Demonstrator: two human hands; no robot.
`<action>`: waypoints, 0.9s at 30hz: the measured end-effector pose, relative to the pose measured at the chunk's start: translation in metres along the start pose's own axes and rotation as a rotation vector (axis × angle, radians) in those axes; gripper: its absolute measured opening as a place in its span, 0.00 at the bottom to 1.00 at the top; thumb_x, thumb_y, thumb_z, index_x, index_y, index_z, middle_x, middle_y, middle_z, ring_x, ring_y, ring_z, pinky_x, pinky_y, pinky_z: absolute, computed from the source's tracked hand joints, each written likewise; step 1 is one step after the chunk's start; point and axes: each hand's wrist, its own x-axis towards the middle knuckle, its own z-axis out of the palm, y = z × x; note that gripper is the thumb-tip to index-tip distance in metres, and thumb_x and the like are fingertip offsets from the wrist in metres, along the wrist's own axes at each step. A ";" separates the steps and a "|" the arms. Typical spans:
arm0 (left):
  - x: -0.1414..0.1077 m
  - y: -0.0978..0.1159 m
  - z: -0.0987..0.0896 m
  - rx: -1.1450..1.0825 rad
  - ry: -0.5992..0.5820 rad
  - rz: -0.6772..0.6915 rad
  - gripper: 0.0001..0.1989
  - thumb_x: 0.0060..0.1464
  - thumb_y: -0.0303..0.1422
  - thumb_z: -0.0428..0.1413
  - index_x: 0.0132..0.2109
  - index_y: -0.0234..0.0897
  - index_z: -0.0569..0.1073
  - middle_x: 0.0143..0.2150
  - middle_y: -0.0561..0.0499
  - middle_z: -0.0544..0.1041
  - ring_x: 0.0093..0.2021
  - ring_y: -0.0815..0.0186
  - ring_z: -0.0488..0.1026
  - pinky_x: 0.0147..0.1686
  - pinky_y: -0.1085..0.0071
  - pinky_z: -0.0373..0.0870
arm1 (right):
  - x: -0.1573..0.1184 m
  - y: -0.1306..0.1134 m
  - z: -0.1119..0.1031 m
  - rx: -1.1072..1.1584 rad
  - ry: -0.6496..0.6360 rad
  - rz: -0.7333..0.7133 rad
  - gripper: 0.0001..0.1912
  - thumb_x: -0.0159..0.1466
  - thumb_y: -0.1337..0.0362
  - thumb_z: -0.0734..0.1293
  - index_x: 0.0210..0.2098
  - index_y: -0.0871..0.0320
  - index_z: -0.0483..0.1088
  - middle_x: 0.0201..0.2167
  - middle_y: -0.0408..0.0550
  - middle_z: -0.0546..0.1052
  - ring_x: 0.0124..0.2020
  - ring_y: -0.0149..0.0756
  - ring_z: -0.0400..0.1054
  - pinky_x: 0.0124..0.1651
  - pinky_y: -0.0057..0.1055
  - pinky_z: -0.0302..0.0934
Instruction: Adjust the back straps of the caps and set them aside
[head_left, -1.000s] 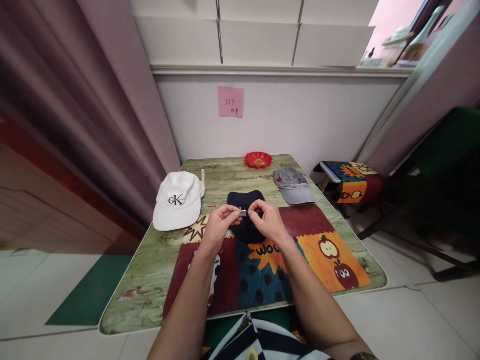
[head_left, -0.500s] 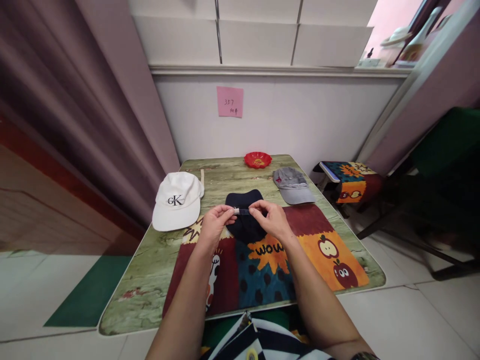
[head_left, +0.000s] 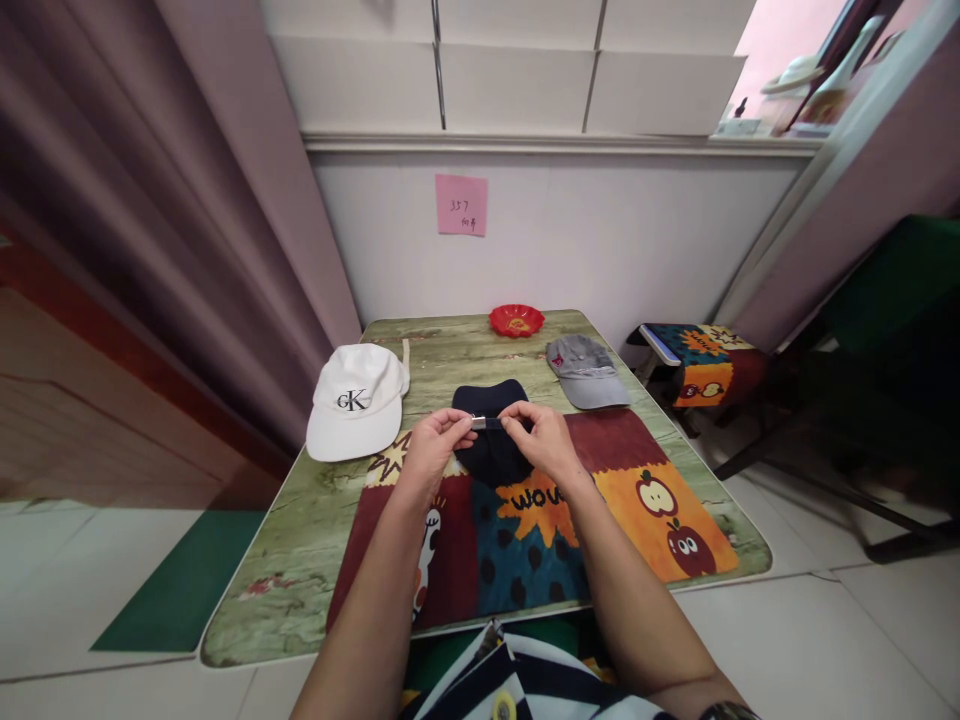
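Note:
A dark navy cap (head_left: pixel 491 460) lies on the patterned mat with its brim pointing toward the wall. My left hand (head_left: pixel 442 438) pinches the metal buckle (head_left: pixel 478 423) on the cap's back strap. The strap's other side is pinched between the fingertips of my right hand (head_left: pixel 536 432). A short length of dark strap shows between the two hands. To the left sits a white cap (head_left: pixel 360 400) with black letters, and to the right a grey cap (head_left: pixel 585 370) with a small red mark.
A red scalloped dish (head_left: pixel 516 320) stands at the table's back edge by the wall. The colourful mat (head_left: pixel 525 570) covers the near part of the green table (head_left: pixel 259 570). Right of the table is a stool (head_left: pixel 705 350) with a patterned cover and a phone.
The metal buckle shows a little more between my fingers, and the exposed strap looks slightly shorter. Both hands keep nearly the same place; the caps have not moved on the table.

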 end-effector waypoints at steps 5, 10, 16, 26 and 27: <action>0.000 -0.001 0.001 0.003 -0.002 0.000 0.18 0.38 0.40 0.69 0.33 0.33 0.76 0.27 0.51 0.77 0.29 0.67 0.76 0.32 0.73 0.72 | 0.000 0.000 0.001 -0.012 0.005 0.000 0.11 0.61 0.61 0.64 0.32 0.54 0.78 0.25 0.42 0.77 0.26 0.33 0.66 0.31 0.28 0.53; -0.001 -0.001 0.002 0.023 -0.003 0.008 0.19 0.39 0.42 0.69 0.33 0.32 0.76 0.27 0.51 0.77 0.29 0.68 0.76 0.32 0.73 0.72 | 0.000 0.002 0.002 -0.009 0.007 -0.020 0.10 0.61 0.61 0.64 0.32 0.55 0.78 0.26 0.42 0.77 0.26 0.32 0.66 0.31 0.27 0.53; -0.001 -0.002 0.003 0.030 -0.046 -0.009 0.20 0.36 0.41 0.70 0.35 0.34 0.77 0.29 0.51 0.79 0.29 0.69 0.75 0.32 0.73 0.72 | -0.001 0.004 0.004 0.000 0.002 -0.038 0.10 0.62 0.61 0.64 0.33 0.54 0.78 0.26 0.41 0.78 0.26 0.32 0.66 0.31 0.27 0.54; -0.001 -0.007 0.004 0.061 -0.035 -0.017 0.21 0.36 0.41 0.70 0.36 0.33 0.77 0.28 0.52 0.78 0.26 0.70 0.73 0.32 0.72 0.72 | -0.001 0.004 0.007 -0.011 0.005 -0.062 0.10 0.63 0.61 0.64 0.33 0.54 0.78 0.31 0.42 0.80 0.30 0.34 0.70 0.35 0.28 0.58; -0.002 -0.006 0.004 0.064 -0.038 -0.018 0.21 0.36 0.41 0.70 0.36 0.33 0.77 0.28 0.53 0.78 0.26 0.70 0.73 0.32 0.72 0.71 | -0.001 0.004 0.007 -0.010 0.006 -0.062 0.10 0.63 0.61 0.64 0.33 0.53 0.78 0.31 0.42 0.81 0.31 0.34 0.71 0.36 0.28 0.58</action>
